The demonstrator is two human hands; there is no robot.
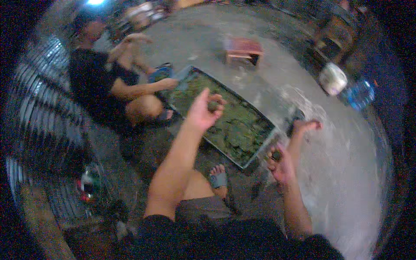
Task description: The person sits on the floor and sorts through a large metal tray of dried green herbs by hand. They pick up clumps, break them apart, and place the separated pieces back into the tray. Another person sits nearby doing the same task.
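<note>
My left hand [207,109] is raised over a long rectangular tray, its fingers curled around a small dark green lump [213,106]. My right hand [282,164] is just outside the tray's near right corner, fingers bent around a dark rounded lump [276,155]. Blur hides what either lump is made of. The tray [260,148] has a thin pale rim and lies at a slant on the floor before me. Greenish-brown loose material [235,130] covers its bottom, with darker clumps towards the near right end.
A person [91,78] in dark clothes sits low at left, one hand [167,84] by the tray's far left corner. Beyond stands a reddish stool [245,45]. A white container [333,79] and a blue clear plastic vessel [360,95] are at right. My sandalled foot [218,177] is near the tray.
</note>
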